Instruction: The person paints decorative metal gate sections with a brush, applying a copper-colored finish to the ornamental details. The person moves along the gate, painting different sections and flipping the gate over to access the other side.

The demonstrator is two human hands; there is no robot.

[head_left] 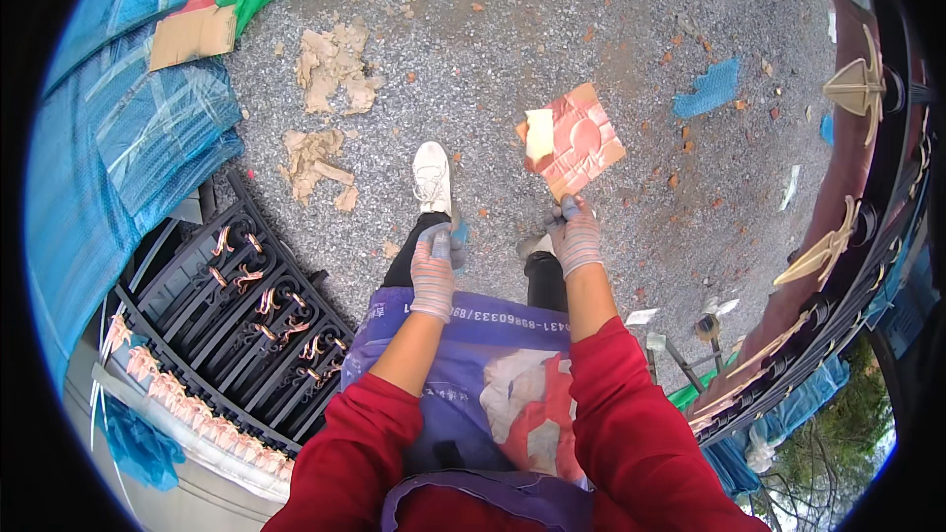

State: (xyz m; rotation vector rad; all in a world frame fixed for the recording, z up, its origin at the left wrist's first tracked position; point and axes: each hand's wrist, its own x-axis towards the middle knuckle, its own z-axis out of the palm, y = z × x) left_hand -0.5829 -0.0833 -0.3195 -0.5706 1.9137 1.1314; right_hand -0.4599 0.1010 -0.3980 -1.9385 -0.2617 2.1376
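Note:
My right hand [577, 234], in a thin striped work glove with grey fingertips, pinches the near corner of a creased reddish cardboard piece [583, 138]. The cardboard spreads away from me over the gravel, with a rounded mark in its middle. At its left edge is a small cream-yellow piece [539, 134]; whether it is attached I cannot tell. My left hand [432, 274], gloved the same way, hangs in front of my left leg with its fingers loosely bent and apart. Nothing shows in it. A purple printed apron [463, 330] covers my lap.
Torn brown paper [333, 64] lies on the gravel [443, 49] ahead. Black metal fence panels [232, 310] with copper-coloured ornaments stand at left, beside blue wrapping [148, 138] and a cardboard flap [193, 36]. More metalwork with pale pointed ornaments [855, 87] lines the right. Blue bubble wrap [708, 89] lies nearby.

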